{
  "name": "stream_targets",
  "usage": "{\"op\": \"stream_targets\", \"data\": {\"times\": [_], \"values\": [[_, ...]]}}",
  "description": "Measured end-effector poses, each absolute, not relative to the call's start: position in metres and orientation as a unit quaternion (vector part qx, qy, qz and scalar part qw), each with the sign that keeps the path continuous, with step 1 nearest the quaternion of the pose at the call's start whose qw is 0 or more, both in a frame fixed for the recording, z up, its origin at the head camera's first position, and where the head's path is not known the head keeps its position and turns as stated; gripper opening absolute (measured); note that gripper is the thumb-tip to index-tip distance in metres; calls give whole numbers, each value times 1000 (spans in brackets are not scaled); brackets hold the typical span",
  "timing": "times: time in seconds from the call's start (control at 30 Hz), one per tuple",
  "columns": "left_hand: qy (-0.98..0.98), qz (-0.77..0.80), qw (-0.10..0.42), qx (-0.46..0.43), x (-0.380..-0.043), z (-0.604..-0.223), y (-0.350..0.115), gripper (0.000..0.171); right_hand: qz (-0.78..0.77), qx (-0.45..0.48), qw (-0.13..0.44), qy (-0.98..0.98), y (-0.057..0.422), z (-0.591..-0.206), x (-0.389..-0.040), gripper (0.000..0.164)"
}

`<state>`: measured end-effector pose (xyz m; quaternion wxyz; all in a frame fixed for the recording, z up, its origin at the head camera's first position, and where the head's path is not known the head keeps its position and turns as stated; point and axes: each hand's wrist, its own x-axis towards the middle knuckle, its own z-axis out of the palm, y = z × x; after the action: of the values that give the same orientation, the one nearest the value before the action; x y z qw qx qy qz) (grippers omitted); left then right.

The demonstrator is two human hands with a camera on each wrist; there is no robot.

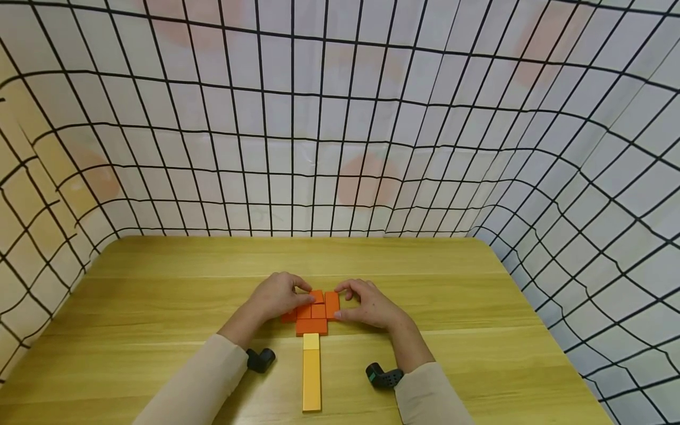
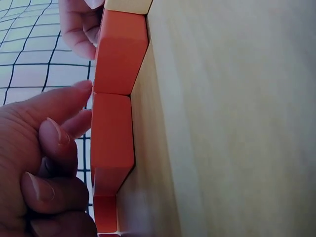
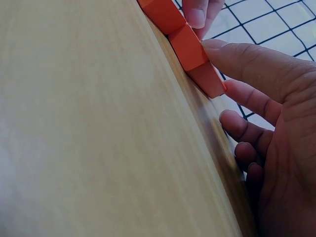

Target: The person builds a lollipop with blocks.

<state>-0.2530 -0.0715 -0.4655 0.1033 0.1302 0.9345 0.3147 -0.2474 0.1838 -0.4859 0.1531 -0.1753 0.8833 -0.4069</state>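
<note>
Several orange blocks lie in a close cluster on the wooden table. My left hand (image 1: 280,294) reaches in from the left, its thumb and index finger at the left edge of a small orange block (image 1: 318,296) at the top of the cluster. On the other side, my right hand (image 1: 370,304) pinches a longer orange block (image 1: 332,305) between thumb and index finger at its two ends. Another orange block (image 1: 311,327) lies crosswise at the near side. From the left wrist, the orange block faces (image 2: 113,129) stand in a row beside the left hand's curled fingers.
Below the cluster, a short light-yellow block (image 1: 311,342) and a long yellow block (image 1: 311,381) form a straight line toward me. A black wire grid (image 1: 292,141) with pale sheeting behind it surrounds the back and sides of the table (image 1: 451,271).
</note>
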Motion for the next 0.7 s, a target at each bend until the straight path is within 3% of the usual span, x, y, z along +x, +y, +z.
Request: {"op": "stream_targets", "data": {"times": [0.7], "values": [[936, 308, 107, 133, -254, -467, -69, 23, -412, -178, 158, 879, 185, -485, -248, 46]]}}
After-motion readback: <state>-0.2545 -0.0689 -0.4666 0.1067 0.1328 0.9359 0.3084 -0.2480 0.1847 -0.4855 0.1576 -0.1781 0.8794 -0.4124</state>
